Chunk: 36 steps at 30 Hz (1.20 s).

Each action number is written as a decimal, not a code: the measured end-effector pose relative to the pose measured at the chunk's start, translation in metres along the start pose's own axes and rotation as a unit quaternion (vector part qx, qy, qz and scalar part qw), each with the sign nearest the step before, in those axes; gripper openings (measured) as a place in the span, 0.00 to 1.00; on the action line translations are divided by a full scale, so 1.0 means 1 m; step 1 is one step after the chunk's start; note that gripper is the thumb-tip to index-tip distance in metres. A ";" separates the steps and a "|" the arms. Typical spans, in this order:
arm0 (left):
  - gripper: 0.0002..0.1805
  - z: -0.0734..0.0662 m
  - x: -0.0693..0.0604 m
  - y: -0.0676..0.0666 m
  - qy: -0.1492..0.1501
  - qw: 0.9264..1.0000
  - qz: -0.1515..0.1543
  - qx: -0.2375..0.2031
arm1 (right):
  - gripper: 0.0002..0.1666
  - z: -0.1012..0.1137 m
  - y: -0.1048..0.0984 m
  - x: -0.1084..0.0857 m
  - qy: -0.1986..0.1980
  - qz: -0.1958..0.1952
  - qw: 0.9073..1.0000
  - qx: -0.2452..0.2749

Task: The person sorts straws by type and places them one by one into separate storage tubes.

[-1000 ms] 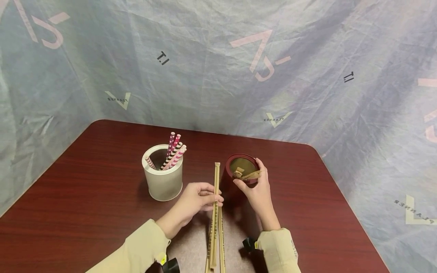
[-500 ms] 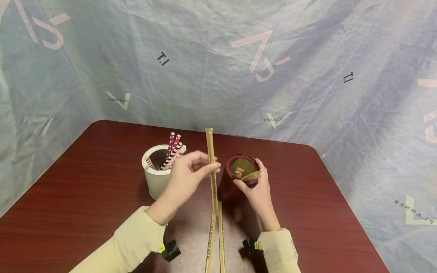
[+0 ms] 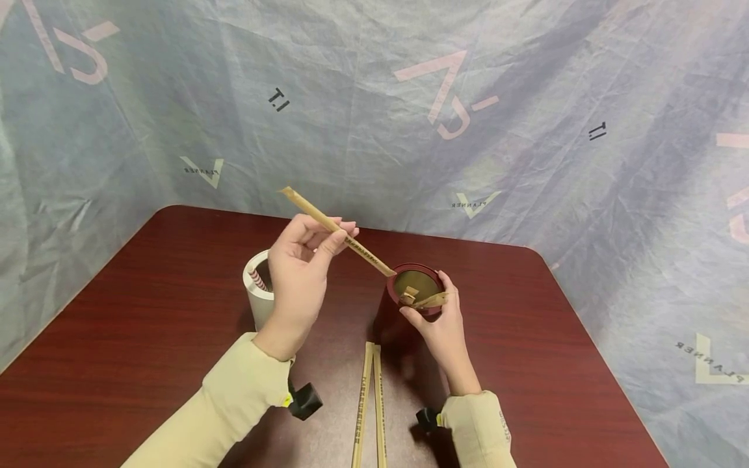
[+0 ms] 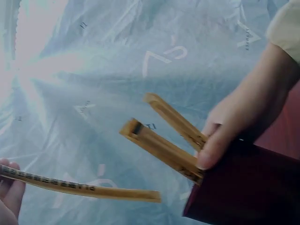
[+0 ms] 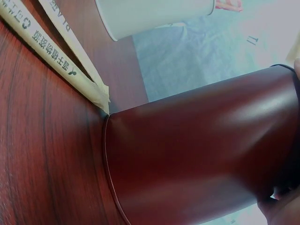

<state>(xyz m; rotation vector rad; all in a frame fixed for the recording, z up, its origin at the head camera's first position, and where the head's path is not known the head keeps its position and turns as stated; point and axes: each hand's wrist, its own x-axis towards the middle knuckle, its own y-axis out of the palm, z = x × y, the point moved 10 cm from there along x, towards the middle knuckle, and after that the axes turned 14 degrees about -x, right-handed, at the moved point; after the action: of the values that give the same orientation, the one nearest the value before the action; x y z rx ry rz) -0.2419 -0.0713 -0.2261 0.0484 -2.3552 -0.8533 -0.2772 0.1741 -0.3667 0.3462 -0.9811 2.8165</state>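
Note:
My left hand [image 3: 298, 279] pinches a paper-wrapped straw [image 3: 368, 255] between thumb and fingers. The straw slants down to the right, its lower end close to the rim of a dark red can [image 3: 389, 318]; whether it touches cannot be told. My right hand [image 3: 443, 335] grips that can around its top, thumb on the near side and fingers on the far side. Several wrapped straws stand in the can, their ends poking out beside the right thumb; one wrapped straw end [image 4: 164, 152] shows large in the left wrist view.
Two more wrapped straws [image 3: 361, 409] lie on the dark red wooden table [image 3: 544, 364] in front of the can. A white can [image 3: 255, 305] with a striped straw [image 3: 257, 279] stands at left, partly hidden by my left hand. A grey printed cloth [image 3: 363, 130] hangs behind.
My left hand has lifted one wrapped straw from beside the other two, raised it and tilted its lower end rightward to the red can. My right hand has stayed put.

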 end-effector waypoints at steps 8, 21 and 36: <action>0.07 0.026 -0.004 0.008 0.010 0.999 0.048 0.016 | 0.55 -0.001 0.001 0.001 -0.001 -0.006 1.000 -0.009; 0.05 0.079 -0.005 0.013 -0.058 0.983 0.094 0.149 | 0.56 0.001 0.001 0.003 0.000 0.001 1.000 -0.016; 0.10 0.126 -0.019 0.004 -0.136 0.955 0.116 0.236 | 0.56 -0.001 0.001 0.001 0.006 0.006 1.000 -0.018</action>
<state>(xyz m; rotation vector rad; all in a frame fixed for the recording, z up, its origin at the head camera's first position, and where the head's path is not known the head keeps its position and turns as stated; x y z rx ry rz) -0.2984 0.0074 -0.3093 -0.1558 -2.7062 -0.1789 -0.2785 0.1739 -0.3682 0.3213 -1.0337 2.8042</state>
